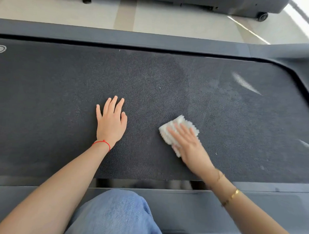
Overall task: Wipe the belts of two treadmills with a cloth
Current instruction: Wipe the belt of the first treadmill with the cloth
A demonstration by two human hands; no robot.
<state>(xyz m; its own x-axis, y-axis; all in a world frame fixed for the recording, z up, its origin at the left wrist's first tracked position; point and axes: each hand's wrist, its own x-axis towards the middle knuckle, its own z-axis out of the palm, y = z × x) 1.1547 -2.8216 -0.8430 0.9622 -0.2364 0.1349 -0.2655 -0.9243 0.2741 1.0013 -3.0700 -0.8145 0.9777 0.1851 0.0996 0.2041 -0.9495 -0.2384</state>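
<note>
Our left hand [111, 123] lies flat on the treadmill belt [169, 79], fingers [114, 104] straight and released, grasping nothing; a red string bracelet [102, 143] circles its wrist. To its right, our right hand [188, 141] presses the white cloth [172, 129] against the belt with extended fingers [178, 130]. Gold bracelets [232, 195] sit on that forearm.

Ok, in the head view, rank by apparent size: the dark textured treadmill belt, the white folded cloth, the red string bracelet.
1. Dark textured treadmill belt, by far the largest.
2. White folded cloth, partly hidden under the right hand.
3. Red string bracelet on the left wrist, smallest.
</note>
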